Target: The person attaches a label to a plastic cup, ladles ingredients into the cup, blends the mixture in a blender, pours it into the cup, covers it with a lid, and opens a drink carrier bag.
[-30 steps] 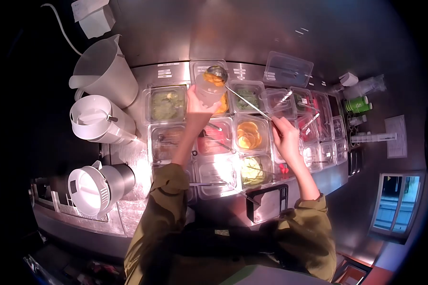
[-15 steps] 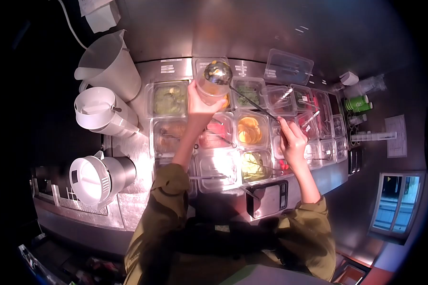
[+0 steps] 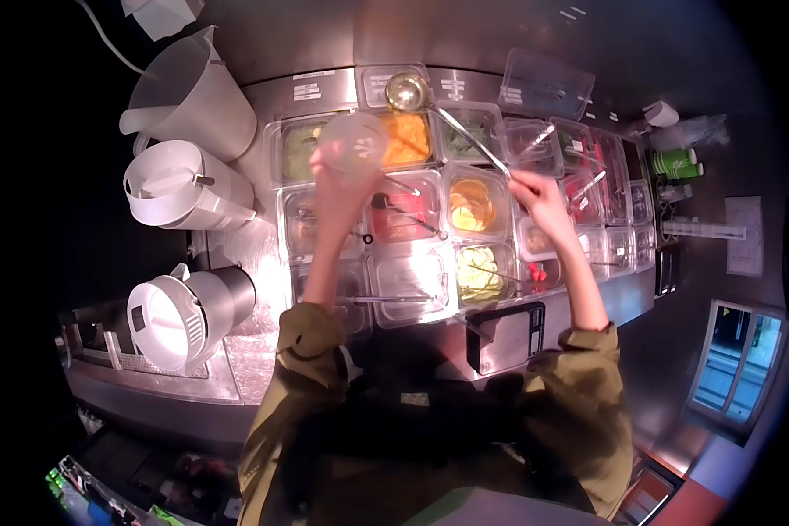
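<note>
My left hand (image 3: 340,195) is wrapped round a translucent plastic cup (image 3: 356,140), somewhat blurred, above the back-left containers. In my right hand (image 3: 542,198) is the long handle of a metal ladle (image 3: 408,91), which reaches up and to the left. The ladle's round bowl is over the back of the container of orange fruit pieces (image 3: 408,138), apart from the cup. Below my hands sit a tub of pink-red pieces (image 3: 403,210), a tub of orange slices (image 3: 472,207) and a tub of pale yellow-green slices (image 3: 480,272). What the cup holds is hard to make out.
White pitchers (image 3: 184,188) and a large translucent jug (image 3: 197,96) line the left counter. A loose clear lid (image 3: 548,83) leans against the back wall. Green cups (image 3: 675,163) stand at right. A black-edged device (image 3: 505,340) is at the counter's front edge.
My left hand has moved the cup left, away from the ladle. The ladle's bowl, over the cup's mouth before, is now behind and right of it. The view has shifted slightly.
</note>
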`<move>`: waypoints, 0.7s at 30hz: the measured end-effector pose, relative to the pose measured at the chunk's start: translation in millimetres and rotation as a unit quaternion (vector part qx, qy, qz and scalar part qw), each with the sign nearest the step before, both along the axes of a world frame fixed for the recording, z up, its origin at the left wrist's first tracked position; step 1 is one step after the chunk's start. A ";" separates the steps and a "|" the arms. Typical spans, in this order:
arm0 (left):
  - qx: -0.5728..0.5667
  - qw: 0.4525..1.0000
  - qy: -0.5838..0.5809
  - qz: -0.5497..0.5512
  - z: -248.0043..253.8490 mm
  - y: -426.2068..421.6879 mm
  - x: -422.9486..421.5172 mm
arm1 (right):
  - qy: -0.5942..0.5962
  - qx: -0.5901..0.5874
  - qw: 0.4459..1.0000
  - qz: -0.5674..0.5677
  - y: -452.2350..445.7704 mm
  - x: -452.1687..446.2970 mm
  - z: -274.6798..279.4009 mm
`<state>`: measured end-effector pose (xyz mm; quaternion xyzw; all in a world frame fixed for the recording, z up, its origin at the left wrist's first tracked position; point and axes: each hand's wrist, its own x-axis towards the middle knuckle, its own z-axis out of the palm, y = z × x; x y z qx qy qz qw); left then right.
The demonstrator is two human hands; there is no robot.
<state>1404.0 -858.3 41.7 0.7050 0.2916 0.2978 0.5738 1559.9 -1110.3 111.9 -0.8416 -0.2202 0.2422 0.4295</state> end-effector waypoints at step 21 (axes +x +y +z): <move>-0.129 0.991 -0.030 0.032 11.9 -23.7 -141.5 | -0.414 -0.143 0.885 0.155 225.8 140.0 -179.6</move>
